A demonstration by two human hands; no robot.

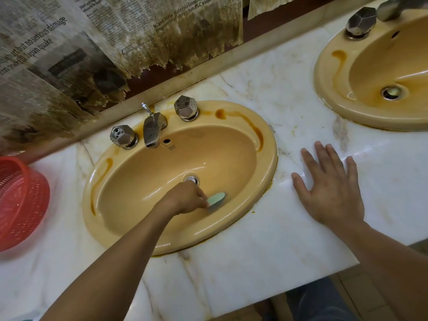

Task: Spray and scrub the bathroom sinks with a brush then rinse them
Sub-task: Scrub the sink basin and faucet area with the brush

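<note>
A yellow oval sink is set in a white marble counter. My left hand is down in the basin, just in front of the drain, gripping a light green brush whose head lies against the basin's right-hand slope. My right hand rests flat on the counter to the right of this sink, fingers spread. A second yellow sink lies at the top right. Orange-brown stains mark both sink rims.
A chrome spout and two faceted chrome knobs stand at the back of the near sink. A red plastic basket sits at the left edge. Torn, stained newspaper covers the wall behind.
</note>
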